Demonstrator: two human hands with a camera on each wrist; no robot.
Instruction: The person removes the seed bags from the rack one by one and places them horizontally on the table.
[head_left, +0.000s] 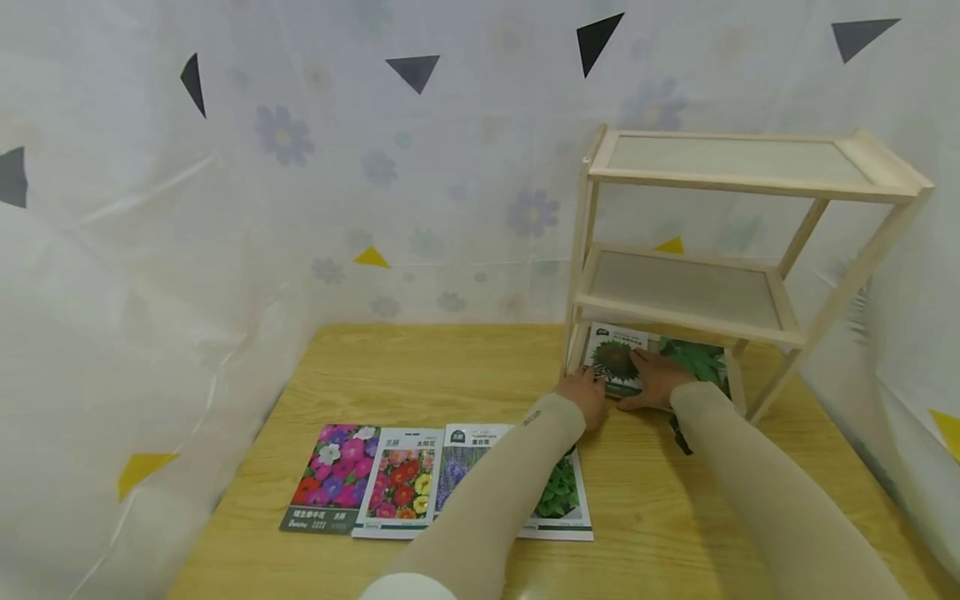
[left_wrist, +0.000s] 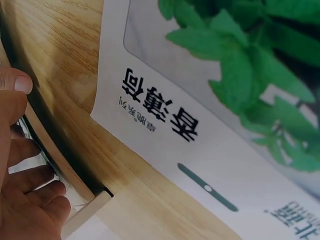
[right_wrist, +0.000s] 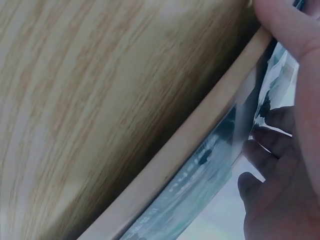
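A seed packet with a sunflower (head_left: 617, 358) lies on the left of the bottom shelf in a small wooden rack (head_left: 690, 321). My left hand (head_left: 585, 396) is at its lower left corner, fingers bent loosely over the shelf's front rail (left_wrist: 55, 145). From the other side my right hand (head_left: 654, 379) reaches over the packet, fingers on its right part and thumb near the front rail (right_wrist: 170, 160). Beside it on the shelf lies a green-leaf packet (head_left: 697, 362), partly covered by my right hand. Neither hand visibly lifts a packet.
On the wooden table (head_left: 405, 367) a row of packets lies front left: petunia-like flowers (head_left: 337, 467), red and yellow flowers (head_left: 401, 483), lavender (head_left: 457, 467) and mint leaves (head_left: 562, 492). My left forearm crosses the row. The middle shelf (head_left: 682, 287) overhangs the bottom one.
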